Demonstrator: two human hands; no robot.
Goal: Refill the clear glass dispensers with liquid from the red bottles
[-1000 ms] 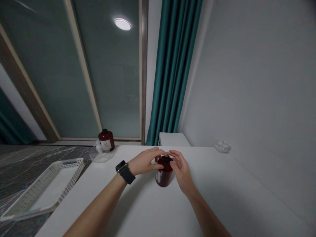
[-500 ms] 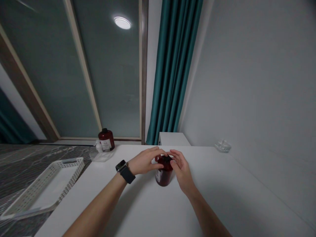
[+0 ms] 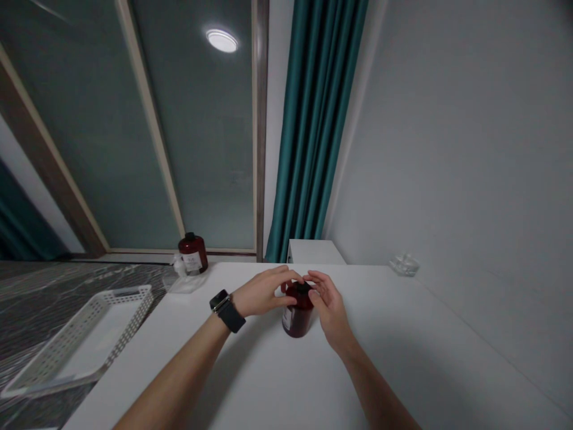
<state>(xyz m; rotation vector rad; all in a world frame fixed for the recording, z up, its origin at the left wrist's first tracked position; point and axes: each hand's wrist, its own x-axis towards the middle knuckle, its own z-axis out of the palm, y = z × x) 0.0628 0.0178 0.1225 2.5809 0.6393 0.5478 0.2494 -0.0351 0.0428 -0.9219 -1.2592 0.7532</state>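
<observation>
A dark red bottle (image 3: 296, 321) with a black cap (image 3: 303, 287) and a pale label stands upright on the white table in front of me. My left hand (image 3: 268, 291) is curled round the bottle's left shoulder, thumb in front and fingers reaching over behind the top. From the right, my right hand (image 3: 329, 304) bends its fingers about the shoulder and cap, thumb close to the cap's edge. Part of the cap and the far side of the bottle are hidden by my fingers. A black watch (image 3: 227, 310) is on my left wrist.
At the table's far left corner, another dark red bottle (image 3: 192, 254) stands by a clear plastic item (image 3: 185, 282). A white perforated basket (image 3: 74, 325) lies lower left. A clear glass object (image 3: 404, 265) sits far right by the wall. A white cabinet (image 3: 316, 251) is behind the table.
</observation>
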